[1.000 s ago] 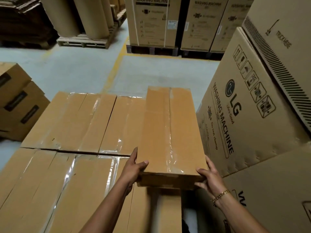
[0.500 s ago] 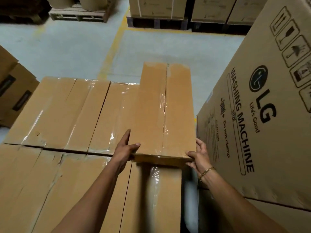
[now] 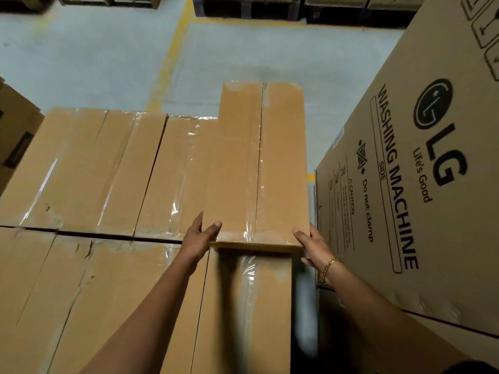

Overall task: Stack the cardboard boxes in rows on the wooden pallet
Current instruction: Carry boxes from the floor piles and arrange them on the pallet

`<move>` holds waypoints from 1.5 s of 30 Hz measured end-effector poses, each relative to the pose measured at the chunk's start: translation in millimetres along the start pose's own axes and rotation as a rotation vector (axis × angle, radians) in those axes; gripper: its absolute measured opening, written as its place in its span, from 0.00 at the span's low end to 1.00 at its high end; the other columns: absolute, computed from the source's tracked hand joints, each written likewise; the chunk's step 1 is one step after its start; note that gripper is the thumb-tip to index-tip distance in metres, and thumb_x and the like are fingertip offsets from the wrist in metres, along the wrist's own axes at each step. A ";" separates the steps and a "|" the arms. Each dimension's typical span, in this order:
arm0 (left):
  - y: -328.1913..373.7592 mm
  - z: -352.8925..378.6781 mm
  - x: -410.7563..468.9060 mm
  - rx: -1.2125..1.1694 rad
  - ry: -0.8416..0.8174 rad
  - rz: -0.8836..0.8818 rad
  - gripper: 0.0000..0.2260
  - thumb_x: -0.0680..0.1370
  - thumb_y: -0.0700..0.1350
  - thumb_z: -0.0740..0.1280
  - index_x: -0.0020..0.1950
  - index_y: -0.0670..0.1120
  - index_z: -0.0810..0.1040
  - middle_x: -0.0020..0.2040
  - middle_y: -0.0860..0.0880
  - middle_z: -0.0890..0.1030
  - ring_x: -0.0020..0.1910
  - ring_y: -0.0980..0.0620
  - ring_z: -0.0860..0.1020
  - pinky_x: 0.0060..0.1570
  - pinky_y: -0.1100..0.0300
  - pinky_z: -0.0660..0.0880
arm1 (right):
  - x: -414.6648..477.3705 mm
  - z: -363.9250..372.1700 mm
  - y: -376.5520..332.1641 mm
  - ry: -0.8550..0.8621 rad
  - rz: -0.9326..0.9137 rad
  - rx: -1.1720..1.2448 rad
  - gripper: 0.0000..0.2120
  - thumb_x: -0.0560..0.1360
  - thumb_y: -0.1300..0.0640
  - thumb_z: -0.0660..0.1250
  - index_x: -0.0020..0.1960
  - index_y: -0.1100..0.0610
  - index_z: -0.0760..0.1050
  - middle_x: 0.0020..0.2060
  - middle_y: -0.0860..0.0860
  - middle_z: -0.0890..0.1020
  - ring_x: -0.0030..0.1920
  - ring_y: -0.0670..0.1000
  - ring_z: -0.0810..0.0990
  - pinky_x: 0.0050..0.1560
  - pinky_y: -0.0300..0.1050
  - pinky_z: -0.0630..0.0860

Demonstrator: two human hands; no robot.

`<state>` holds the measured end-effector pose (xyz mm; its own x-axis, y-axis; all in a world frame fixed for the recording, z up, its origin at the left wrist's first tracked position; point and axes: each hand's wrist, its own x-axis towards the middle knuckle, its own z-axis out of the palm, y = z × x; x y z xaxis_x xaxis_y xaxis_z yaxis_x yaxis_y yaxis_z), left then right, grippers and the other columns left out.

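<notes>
A long, narrow cardboard box [image 3: 256, 163] sealed with clear tape lies lengthwise at the right end of the far row, its far end jutting past the neighbouring boxes. My left hand [image 3: 201, 236] grips its near left corner with the thumb on top. My right hand [image 3: 310, 244], with a gold bracelet at the wrist, grips the near right corner. Taped boxes of the far row [image 3: 102, 171] lie side by side to the left. A near row of boxes [image 3: 81, 292] fills the foreground. The wooden pallet under the stack is hidden.
A large washing machine carton [image 3: 432, 171] stands close on the right, leaving a narrow gap beside the held box. More brown cartons [image 3: 16, 130] stand at the left edge. Grey floor with a yellow line [image 3: 167, 68] lies beyond, with dark pallets [image 3: 248, 6] at the top.
Both hands have pushed the held box forward and lower, toward the far row. The view has tilted further down and closer to the stack.
</notes>
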<state>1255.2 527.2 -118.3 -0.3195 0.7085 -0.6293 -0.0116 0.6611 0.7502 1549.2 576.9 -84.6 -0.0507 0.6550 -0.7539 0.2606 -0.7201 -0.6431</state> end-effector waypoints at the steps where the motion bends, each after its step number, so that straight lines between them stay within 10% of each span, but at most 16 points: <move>1: 0.5 -0.4 0.3 -0.019 -0.003 0.004 0.37 0.77 0.58 0.72 0.82 0.56 0.59 0.81 0.50 0.63 0.75 0.45 0.68 0.72 0.41 0.69 | -1.3 2.2 -0.2 -0.004 -0.013 0.006 0.24 0.82 0.46 0.62 0.76 0.43 0.61 0.60 0.42 0.71 0.62 0.47 0.69 0.68 0.59 0.71; 7: 5.7 -13.0 11.8 -0.024 0.025 0.012 0.37 0.77 0.57 0.73 0.82 0.57 0.58 0.82 0.47 0.60 0.77 0.43 0.66 0.72 0.39 0.68 | 8.3 8.1 -1.1 -0.033 -0.112 -0.052 0.16 0.82 0.47 0.61 0.69 0.43 0.68 0.59 0.40 0.77 0.68 0.50 0.73 0.72 0.56 0.68; 16: -19.1 -14.7 13.6 -0.047 0.030 -0.084 0.58 0.60 0.75 0.74 0.82 0.51 0.58 0.76 0.48 0.70 0.71 0.45 0.72 0.70 0.45 0.70 | 50.2 5.1 45.2 0.011 0.182 0.274 0.48 0.69 0.21 0.55 0.80 0.48 0.56 0.79 0.50 0.62 0.78 0.55 0.60 0.75 0.60 0.55; 19: -26.0 -8.7 15.5 -0.094 0.100 -0.071 0.59 0.57 0.76 0.75 0.81 0.50 0.63 0.74 0.49 0.72 0.68 0.47 0.75 0.67 0.49 0.73 | 63.8 19.0 53.0 0.024 0.241 0.340 0.37 0.79 0.31 0.52 0.80 0.51 0.57 0.78 0.52 0.62 0.78 0.56 0.59 0.76 0.56 0.55; 23: -23.9 2.0 13.4 -0.125 0.132 -0.014 0.56 0.60 0.72 0.74 0.81 0.49 0.61 0.71 0.58 0.68 0.66 0.51 0.75 0.68 0.50 0.73 | 74.5 26.1 48.8 -0.010 0.180 0.445 0.24 0.85 0.49 0.49 0.75 0.60 0.65 0.57 0.54 0.80 0.56 0.53 0.78 0.49 0.37 0.75; 28: -21.5 14.5 22.5 -0.144 0.158 -0.036 0.62 0.57 0.72 0.74 0.83 0.47 0.53 0.76 0.48 0.70 0.68 0.47 0.75 0.70 0.49 0.72 | 72.5 26.2 38.0 -0.001 0.149 0.551 0.19 0.86 0.56 0.48 0.72 0.64 0.66 0.48 0.52 0.78 0.49 0.54 0.78 0.27 0.30 0.73; 33: -23.0 12.4 29.0 -0.115 0.161 -0.044 0.63 0.56 0.76 0.75 0.82 0.47 0.59 0.77 0.47 0.68 0.68 0.47 0.75 0.68 0.49 0.74 | 89.7 26.3 42.1 0.054 0.194 0.597 0.15 0.86 0.57 0.49 0.46 0.54 0.71 0.40 0.49 0.75 0.41 0.52 0.74 0.26 0.32 0.74; 39: -24.6 7.7 26.3 -0.053 0.134 -0.064 0.59 0.60 0.76 0.73 0.82 0.48 0.59 0.76 0.48 0.69 0.69 0.46 0.75 0.67 0.48 0.74 | 93.5 27.0 49.1 0.055 0.185 0.536 0.15 0.85 0.57 0.51 0.44 0.52 0.72 0.36 0.51 0.79 0.30 0.42 0.80 0.28 0.33 0.74; 45: -13.7 -0.6 24.2 0.037 0.097 -0.041 0.52 0.64 0.77 0.70 0.80 0.50 0.63 0.76 0.48 0.70 0.72 0.46 0.71 0.72 0.41 0.68 | 83.4 17.6 34.7 0.052 0.190 0.518 0.17 0.84 0.43 0.54 0.48 0.51 0.76 0.36 0.48 0.83 0.41 0.47 0.78 0.38 0.39 0.75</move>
<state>1247.1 535.1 -143.7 -0.4101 0.6546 -0.6351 0.0082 0.6990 0.7151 1537.1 602.5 -172.1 0.0022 0.5033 -0.8641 -0.2484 -0.8367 -0.4880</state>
